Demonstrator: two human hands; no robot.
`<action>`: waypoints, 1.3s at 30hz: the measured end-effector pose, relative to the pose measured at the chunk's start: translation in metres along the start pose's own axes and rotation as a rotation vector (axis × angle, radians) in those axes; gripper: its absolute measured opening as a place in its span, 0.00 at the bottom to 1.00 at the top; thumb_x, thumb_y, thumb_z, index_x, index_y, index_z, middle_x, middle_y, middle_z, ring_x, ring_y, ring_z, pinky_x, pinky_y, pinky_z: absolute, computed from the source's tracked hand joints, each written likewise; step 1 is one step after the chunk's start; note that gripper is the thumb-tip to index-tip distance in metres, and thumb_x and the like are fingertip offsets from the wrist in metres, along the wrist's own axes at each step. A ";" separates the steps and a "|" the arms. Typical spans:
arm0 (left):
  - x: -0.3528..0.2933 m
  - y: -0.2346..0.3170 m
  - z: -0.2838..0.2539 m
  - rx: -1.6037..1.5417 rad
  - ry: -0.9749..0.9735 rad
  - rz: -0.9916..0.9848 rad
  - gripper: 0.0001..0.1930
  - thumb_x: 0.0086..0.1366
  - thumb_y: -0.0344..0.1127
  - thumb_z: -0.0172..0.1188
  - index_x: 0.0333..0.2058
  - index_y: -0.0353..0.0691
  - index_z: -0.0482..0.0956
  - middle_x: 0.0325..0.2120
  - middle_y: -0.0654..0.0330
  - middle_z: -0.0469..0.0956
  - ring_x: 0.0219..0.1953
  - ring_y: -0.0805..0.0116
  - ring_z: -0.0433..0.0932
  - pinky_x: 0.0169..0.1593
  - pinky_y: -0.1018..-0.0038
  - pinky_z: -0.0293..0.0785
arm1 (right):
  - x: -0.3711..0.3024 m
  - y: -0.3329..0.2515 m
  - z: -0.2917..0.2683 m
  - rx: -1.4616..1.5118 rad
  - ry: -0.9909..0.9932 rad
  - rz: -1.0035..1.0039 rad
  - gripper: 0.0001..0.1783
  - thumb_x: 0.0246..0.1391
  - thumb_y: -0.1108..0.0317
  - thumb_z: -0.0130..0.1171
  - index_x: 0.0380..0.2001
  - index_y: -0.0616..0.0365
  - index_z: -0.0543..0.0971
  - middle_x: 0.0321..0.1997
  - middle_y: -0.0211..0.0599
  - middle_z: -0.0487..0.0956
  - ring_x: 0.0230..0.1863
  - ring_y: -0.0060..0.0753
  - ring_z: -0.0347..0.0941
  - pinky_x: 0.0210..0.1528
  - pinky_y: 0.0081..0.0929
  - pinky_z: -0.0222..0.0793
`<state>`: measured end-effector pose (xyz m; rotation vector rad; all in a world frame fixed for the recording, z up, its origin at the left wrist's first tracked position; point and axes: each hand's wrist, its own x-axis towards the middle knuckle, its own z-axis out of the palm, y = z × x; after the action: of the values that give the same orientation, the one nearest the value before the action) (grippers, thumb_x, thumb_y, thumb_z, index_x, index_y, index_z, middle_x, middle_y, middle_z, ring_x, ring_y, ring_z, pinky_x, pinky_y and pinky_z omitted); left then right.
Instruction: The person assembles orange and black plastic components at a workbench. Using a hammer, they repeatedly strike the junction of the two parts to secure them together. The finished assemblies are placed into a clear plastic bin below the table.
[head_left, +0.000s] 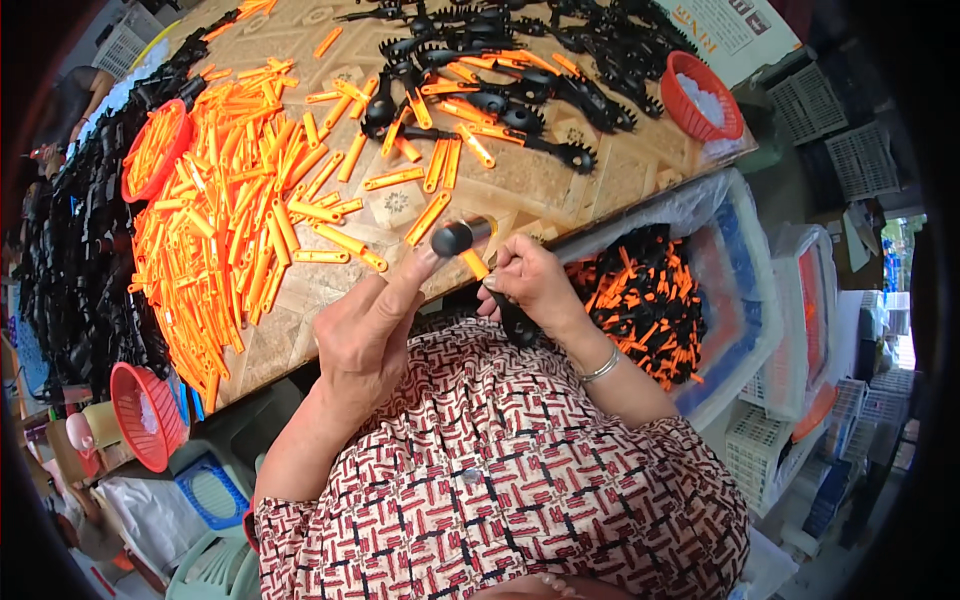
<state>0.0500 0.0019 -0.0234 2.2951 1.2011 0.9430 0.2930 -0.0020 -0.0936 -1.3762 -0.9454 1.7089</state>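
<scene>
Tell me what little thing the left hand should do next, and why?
It might be wise to draw the bare left hand back slightly from the yellow-stemmed, round-headed black mallet. The raised finger looks very close to its head, though touching is unclear. The bare right hand grips the mallet, so moving it could bump that finger.

Orange capital lettering point(695, 30) along one side of a pale carton point(752, 45) at upper right, brown square symbols point(746, 14) on the same face, finer print point(727, 36) between them too small to read
</scene>
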 end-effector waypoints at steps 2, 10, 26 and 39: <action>0.000 -0.006 0.004 0.149 -0.163 -0.076 0.26 0.63 0.20 0.61 0.59 0.48 0.78 0.35 0.51 0.84 0.35 0.55 0.86 0.36 0.72 0.79 | 0.007 0.005 -0.002 0.013 -0.013 -0.038 0.10 0.62 0.77 0.57 0.39 0.60 0.66 0.29 0.49 0.82 0.25 0.37 0.83 0.23 0.26 0.78; 0.002 -0.024 0.006 -0.302 0.061 -0.335 0.27 0.68 0.22 0.58 0.63 0.52 0.76 0.23 0.62 0.76 0.23 0.76 0.74 0.28 0.76 0.69 | 0.000 -0.006 -0.022 0.084 -0.095 0.066 0.11 0.61 0.76 0.60 0.41 0.60 0.68 0.31 0.47 0.83 0.28 0.36 0.84 0.26 0.25 0.80; -0.003 -0.042 0.025 -0.650 0.078 -0.691 0.24 0.73 0.36 0.59 0.65 0.40 0.70 0.22 0.72 0.71 0.21 0.83 0.66 0.24 0.81 0.61 | 0.077 -0.084 -0.089 -1.592 0.586 -0.995 0.10 0.52 0.63 0.66 0.35 0.55 0.81 0.42 0.36 0.79 0.50 0.45 0.71 0.51 0.44 0.65; 0.066 -0.042 0.058 0.200 -0.108 -0.230 0.11 0.62 0.38 0.66 0.39 0.39 0.79 0.36 0.49 0.80 0.39 0.45 0.82 0.40 0.55 0.77 | 0.024 -0.059 -0.050 -1.024 0.403 -0.477 0.10 0.57 0.66 0.63 0.33 0.63 0.78 0.25 0.42 0.78 0.25 0.36 0.76 0.29 0.35 0.69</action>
<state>0.0943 0.0790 -0.0639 2.2596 1.5321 0.6334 0.3444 0.0509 -0.0594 -1.7917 -1.8241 0.5077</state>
